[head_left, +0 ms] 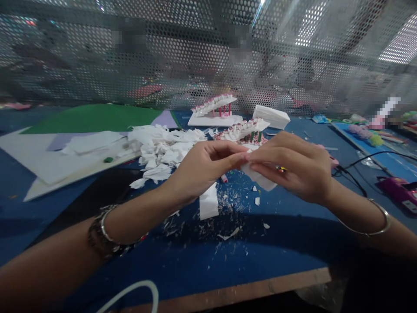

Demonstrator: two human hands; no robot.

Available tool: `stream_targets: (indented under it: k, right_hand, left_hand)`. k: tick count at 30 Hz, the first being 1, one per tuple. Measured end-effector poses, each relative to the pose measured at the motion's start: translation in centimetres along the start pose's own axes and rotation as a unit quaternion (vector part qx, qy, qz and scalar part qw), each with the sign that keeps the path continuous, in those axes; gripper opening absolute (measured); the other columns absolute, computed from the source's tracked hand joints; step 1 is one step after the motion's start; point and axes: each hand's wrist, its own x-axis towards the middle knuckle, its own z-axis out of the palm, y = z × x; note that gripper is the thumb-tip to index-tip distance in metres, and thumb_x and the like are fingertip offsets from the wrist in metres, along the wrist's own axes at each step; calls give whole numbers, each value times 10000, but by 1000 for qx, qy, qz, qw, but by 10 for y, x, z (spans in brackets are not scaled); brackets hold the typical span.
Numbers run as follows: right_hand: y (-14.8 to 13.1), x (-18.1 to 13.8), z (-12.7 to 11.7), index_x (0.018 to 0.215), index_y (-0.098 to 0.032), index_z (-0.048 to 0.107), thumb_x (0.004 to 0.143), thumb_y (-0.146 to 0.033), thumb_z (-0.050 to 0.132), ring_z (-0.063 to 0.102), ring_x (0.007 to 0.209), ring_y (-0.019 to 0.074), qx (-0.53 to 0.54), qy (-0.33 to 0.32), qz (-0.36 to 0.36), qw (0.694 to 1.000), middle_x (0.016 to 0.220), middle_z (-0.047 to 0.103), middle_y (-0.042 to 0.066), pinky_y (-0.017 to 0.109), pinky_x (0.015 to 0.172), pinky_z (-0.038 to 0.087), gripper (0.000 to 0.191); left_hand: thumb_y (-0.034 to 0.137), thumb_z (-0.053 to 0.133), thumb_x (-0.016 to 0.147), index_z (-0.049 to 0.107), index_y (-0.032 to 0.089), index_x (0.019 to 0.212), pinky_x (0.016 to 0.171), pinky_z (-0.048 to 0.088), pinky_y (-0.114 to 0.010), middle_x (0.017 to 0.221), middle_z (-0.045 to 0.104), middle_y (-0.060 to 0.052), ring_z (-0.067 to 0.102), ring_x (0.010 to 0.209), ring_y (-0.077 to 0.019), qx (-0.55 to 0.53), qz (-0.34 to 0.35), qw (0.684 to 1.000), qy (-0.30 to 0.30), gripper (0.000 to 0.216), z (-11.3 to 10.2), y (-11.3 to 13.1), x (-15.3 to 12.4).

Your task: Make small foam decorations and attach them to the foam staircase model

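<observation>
Both hands meet over the middle of the blue table, pinching one small piece of white paper [260,179] between them. My left hand [208,163] has thumb and forefinger pressed together at the paper's upper end. Curled around its other side is my right hand [289,163], with part of the paper hanging below its fingers. Just behind the hands stands a small model [243,128] with a white and red ruffled top on green posts. A white paper strip [209,203] lies below my left hand, and a pile of torn white paper [163,148] is to its left.
Farther back is another model [216,113] with pink posts on a white base. Green sheet [97,117] and white boards [48,161] lie at left. A purple power strip [399,193] with a black cable is at right. Paper scraps litter the table [254,256]; perforated metal mesh [195,56] rises behind.
</observation>
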Motion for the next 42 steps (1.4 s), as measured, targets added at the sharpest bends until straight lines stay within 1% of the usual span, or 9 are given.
stream_targets:
  k: [3, 5, 10, 15, 20, 23, 31, 36, 42]
  right_hand:
    - [-5, 3, 0, 932, -230, 605, 839, -154, 536, 596, 790, 85, 43, 3, 52, 998, 860, 657, -7, 205, 713, 498, 139]
    - [-7, 4, -1, 916, -220, 621, 837, -154, 541, 596, 803, 88, 38, 8, 58, 998, 863, 659, 2, 208, 718, 499, 130]
    - [-8, 1, -3, 949, -163, 632, 825, -167, 568, 570, 799, 107, -17, 14, 20, 1000, 858, 649, 32, 243, 721, 490, 139]
    - [-6, -2, -4, 1015, -171, 589, 839, -137, 534, 539, 846, 136, -45, -25, -2, 999, 921, 625, 31, 290, 766, 477, 187]
    - [-5, -1, -4, 938, -119, 587, 847, -112, 513, 520, 791, 137, -86, -14, -35, 996, 836, 617, 53, 277, 716, 469, 117]
    - [-4, 0, -4, 907, -130, 582, 849, -123, 518, 525, 782, 132, -90, -25, -37, 995, 826, 617, 47, 270, 696, 462, 87]
    - [-2, 2, -1, 846, -181, 568, 852, -194, 526, 555, 754, 118, -28, 0, 24, 999, 804, 617, 12, 260, 688, 460, 44]
    - [-4, 3, -1, 794, -175, 564, 826, -192, 561, 558, 698, 91, 35, 5, 93, 995, 751, 610, 2, 227, 652, 455, 36]
    - [-9, 5, 1, 746, -186, 557, 811, -191, 568, 546, 646, 83, 55, 23, 121, 991, 681, 594, -17, 218, 605, 445, 66]
  left_hand:
    - [283, 658, 736, 699, 203, 721, 616, 466, -168, 717, 687, 25, 591, 652, -85, -16, 2, 1000, 10, 92, 0, -1, -1]
    - [277, 666, 728, 700, 202, 747, 614, 460, -162, 723, 685, 27, 581, 641, -75, -27, -2, 999, 18, 84, 0, -2, -1]
    - [257, 663, 723, 705, 197, 761, 590, 472, -182, 716, 692, 8, 592, 630, -92, -16, 9, 1000, 12, 83, -1, -2, 0]
    - [286, 659, 732, 702, 207, 797, 534, 476, -200, 727, 704, -4, 620, 635, -122, 34, 24, 999, 6, 111, -2, -1, -1]
    - [278, 639, 750, 701, 206, 788, 568, 483, -200, 727, 701, 1, 616, 631, -113, 62, 41, 997, -8, 102, -1, -1, -1]
    - [274, 639, 749, 701, 201, 776, 581, 482, -205, 723, 697, 0, 608, 620, -110, 72, 46, 996, -8, 100, 0, 0, -2]
    - [269, 636, 757, 698, 209, 779, 585, 468, -214, 696, 687, 10, 595, 625, -117, 100, 88, 991, 11, 89, 1, 2, -3]
    - [233, 642, 757, 683, 250, 775, 677, 475, -238, 774, 699, 22, 613, 714, -126, 137, 164, 976, 43, 48, 3, 3, -6]
    - [272, 672, 730, 665, 269, 821, 724, 476, -278, 817, 696, 12, 614, 742, -149, 227, 243, 942, 40, 91, 2, 4, -11]
